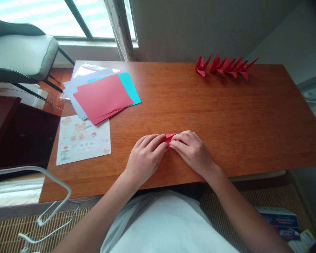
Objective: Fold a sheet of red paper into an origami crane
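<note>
Between my two hands, close to the table's near edge, is a small piece of folded red paper (169, 137). My left hand (148, 151) grips its left side, fingers closed over it. On its right side the fingers of my right hand (191, 149) are bent and pinch the paper too. Only the middle strip and upper edge of the paper show; the rest lies under my fingers. Several red paper cranes (228, 66) stand in a row at the table's far edge, right of centre.
On the wooden table (173, 98), red sheets (104, 95) overlap a turquoise sheet (131, 89) and pale blue ones at the left. A printed bear sheet (83, 140) lies below them. A chair (23, 52) stands beyond the left side; a white cable (52, 179) loops at lower left.
</note>
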{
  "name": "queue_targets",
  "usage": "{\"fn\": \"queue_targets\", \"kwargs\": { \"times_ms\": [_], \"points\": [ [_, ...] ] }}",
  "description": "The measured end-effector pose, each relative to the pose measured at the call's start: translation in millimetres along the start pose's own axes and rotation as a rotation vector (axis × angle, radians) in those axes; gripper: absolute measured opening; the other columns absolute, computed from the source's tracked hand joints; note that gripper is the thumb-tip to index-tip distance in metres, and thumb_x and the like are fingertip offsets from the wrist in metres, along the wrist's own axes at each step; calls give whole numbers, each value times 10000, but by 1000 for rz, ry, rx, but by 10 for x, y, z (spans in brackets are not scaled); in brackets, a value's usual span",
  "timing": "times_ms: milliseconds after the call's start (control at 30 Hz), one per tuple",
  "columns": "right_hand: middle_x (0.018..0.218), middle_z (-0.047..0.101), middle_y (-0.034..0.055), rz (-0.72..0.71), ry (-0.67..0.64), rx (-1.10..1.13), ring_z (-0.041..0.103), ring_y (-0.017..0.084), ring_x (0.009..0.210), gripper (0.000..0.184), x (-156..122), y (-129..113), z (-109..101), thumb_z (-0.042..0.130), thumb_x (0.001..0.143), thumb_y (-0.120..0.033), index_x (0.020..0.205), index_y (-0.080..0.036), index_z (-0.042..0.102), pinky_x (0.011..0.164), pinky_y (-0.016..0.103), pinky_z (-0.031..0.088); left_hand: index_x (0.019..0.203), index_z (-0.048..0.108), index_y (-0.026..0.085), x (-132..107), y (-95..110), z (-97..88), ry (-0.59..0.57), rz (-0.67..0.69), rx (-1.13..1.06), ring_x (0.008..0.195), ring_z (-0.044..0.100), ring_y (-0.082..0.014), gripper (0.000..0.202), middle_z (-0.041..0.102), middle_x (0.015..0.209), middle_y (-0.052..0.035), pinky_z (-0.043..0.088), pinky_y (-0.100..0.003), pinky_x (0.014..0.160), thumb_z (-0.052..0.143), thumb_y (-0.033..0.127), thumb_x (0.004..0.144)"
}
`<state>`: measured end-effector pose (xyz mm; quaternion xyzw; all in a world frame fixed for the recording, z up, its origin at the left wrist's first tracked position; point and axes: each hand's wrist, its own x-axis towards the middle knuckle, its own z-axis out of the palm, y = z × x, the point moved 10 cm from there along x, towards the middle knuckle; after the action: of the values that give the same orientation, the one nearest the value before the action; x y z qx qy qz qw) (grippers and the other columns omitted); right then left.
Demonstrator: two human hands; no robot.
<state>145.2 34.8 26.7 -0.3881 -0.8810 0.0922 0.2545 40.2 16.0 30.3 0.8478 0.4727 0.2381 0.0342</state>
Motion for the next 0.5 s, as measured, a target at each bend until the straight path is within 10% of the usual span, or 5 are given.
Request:
{"fn": "queue_targets", "kwargs": {
  "times_ms": [500],
  "points": [
    [1029, 726, 44, 33, -10, 51, 578, 217, 944, 127, -30, 10, 21, 611, 965, -201, 990, -237, 730, 824, 385, 487, 1020, 715, 218, -24, -51, -12, 35, -71, -6, 1120, 685, -244, 123, 733, 1245, -29, 555, -398, 951, 613, 214, 952]
  ]
}}
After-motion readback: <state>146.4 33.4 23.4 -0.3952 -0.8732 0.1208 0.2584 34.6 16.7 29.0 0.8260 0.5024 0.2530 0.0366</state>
